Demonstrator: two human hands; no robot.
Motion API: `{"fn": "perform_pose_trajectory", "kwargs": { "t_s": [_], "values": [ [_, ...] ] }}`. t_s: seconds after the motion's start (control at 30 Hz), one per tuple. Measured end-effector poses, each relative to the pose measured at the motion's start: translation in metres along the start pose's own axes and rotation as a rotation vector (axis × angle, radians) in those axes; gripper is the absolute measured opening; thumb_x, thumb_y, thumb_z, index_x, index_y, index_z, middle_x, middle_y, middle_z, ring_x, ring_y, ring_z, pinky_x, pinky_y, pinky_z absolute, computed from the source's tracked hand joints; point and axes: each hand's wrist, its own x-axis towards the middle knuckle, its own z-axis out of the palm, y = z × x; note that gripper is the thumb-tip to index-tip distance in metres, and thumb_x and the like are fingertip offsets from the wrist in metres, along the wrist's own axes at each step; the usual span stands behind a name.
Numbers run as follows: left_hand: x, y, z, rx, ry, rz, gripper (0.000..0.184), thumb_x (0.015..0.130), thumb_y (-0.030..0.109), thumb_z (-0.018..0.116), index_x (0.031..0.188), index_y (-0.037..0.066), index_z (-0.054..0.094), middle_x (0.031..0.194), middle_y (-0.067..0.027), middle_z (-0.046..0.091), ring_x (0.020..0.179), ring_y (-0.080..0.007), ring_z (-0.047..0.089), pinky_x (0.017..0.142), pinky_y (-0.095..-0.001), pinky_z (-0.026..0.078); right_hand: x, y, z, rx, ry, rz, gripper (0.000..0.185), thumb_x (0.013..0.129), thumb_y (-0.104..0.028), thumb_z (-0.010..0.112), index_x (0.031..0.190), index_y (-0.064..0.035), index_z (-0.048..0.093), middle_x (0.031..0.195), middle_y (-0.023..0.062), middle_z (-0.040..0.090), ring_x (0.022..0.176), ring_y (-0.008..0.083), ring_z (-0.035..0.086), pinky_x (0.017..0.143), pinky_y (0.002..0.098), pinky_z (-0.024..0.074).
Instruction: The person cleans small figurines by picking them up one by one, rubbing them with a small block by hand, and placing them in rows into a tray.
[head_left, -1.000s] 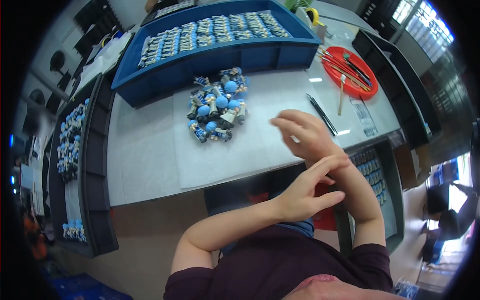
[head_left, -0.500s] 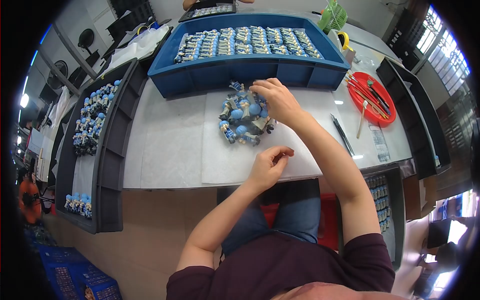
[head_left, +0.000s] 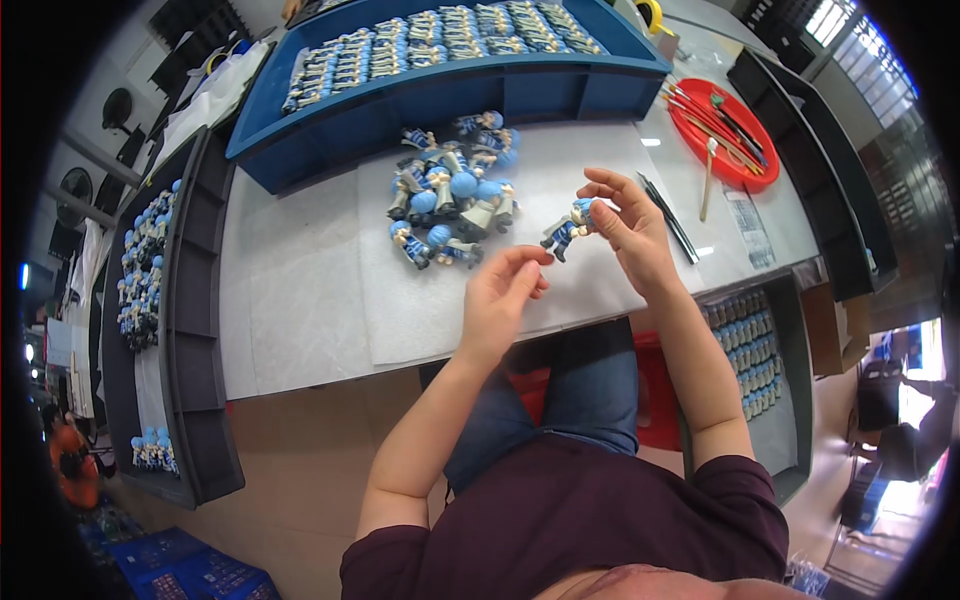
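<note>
My right hand (head_left: pixel 632 232) grips a small blue-haired figurine (head_left: pixel 567 229) by its head, above the white sheet (head_left: pixel 400 330). The figurine tilts, its dark feet toward my left hand (head_left: pixel 508 295). The left fingers are curled with thumb and forefinger close together, just beside the feet; whether anything is between them I cannot make out. Left of both hands lies a loose pile of similar figurines (head_left: pixel 438 192) on the sheet.
Behind the pile stands a blue bin (head_left: pixel 450 98) with rows of figurines. A red tray (head_left: pixel 765 180) holds brushes, with black pens (head_left: pixel 668 218) nearby. Dark trays flank the table at left (head_left: pixel 195 330) and right (head_left: pixel 815 180); a grey bin (head_left: pixel 785 440) is at the lower right.
My right hand has come back from the pile toward the right with a figurine in it. My left hand has moved up close to the figurine. The camera view has shifted.
</note>
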Motion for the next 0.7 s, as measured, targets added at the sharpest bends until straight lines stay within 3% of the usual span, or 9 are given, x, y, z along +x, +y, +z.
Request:
{"fn": "perform_pose_trajectory", "kwargs": {
  "t_s": [0.2,0.3,0.4,0.53,0.6,0.7],
  "values": [
    [0.022,0.003,0.009,-0.023,0.111,0.024,0.018,0.092,0.016,0.049,0.099,0.001,0.055,0.098,-0.0077,0.060,0.079,-0.0104,0.056,0.068,-0.0221,0.044,-0.010,0.017,-0.008,0.231,0.035,0.065,0.036,0.086,-0.017,0.060,0.116,0.0001,0.050,0.093,0.0071,0.057,0.081,0.0109,0.055,0.067,0.0236,0.0458],
    [0.030,0.003,0.008,0.018,0.067,-0.013,0.021,0.092,0.017,0.049,0.105,0.001,0.055,0.099,-0.0079,0.059,0.080,-0.0101,0.056,0.069,-0.0220,0.044,-0.010,0.020,-0.005,0.283,0.017,0.073,0.034,0.086,-0.018,0.060,0.114,-0.0004,0.052,0.091,0.0070,0.059,0.080,0.0103,0.055,0.065,0.0227,0.0447],
    [0.030,0.003,0.015,-0.128,-0.021,-0.085,0.027,0.092,0.016,0.050,0.114,0.000,0.053,0.101,-0.0074,0.059,0.083,-0.0104,0.057,0.072,-0.0225,0.046,-0.012,0.027,0.002,0.299,0.007,0.078,0.034,0.084,-0.016,0.063,0.111,0.0003,0.053,0.091,0.0082,0.061,0.074,0.0095,0.055,0.063,0.0220,0.0451],
    [0.030,-0.009,0.011,-0.076,-0.038,-0.149,0.033,0.090,0.016,0.054,0.118,-0.001,0.054,0.094,-0.0023,0.061,0.074,-0.0050,0.051,0.066,-0.0193,0.043,-0.016,0.035,0.006,0.056,0.075,0.037,0.034,0.080,-0.013,0.068,0.107,0.0028,0.054,0.090,0.0085,0.061,0.068,0.0080,0.057,0.057,0.0196,0.0465],
    [0.030,-0.007,0.010,-0.102,-0.101,-0.157,0.030,0.090,0.010,0.052,0.118,-0.001,0.052,0.103,-0.0071,0.060,0.088,-0.0100,0.058,0.078,-0.0235,0.047,-0.020,0.035,0.008,-0.059,0.095,-0.025,0.035,0.081,-0.015,0.067,0.107,0.0046,0.053,0.090,0.0090,0.061,0.070,0.0081,0.058,0.057,0.0198,0.0475],
    [0.029,-0.008,0.011,-0.097,-0.041,-0.115,0.028,0.089,0.009,0.053,0.115,-0.001,0.054,0.101,-0.0065,0.061,0.087,-0.0104,0.058,0.077,-0.0234,0.047,-0.024,0.034,0.010,-0.053,0.148,-0.078,0.033,0.083,-0.015,0.064,0.107,0.0054,0.052,0.092,0.0095,0.060,0.073,0.0098,0.059,0.062,0.0216,0.0495]
  ]
}}
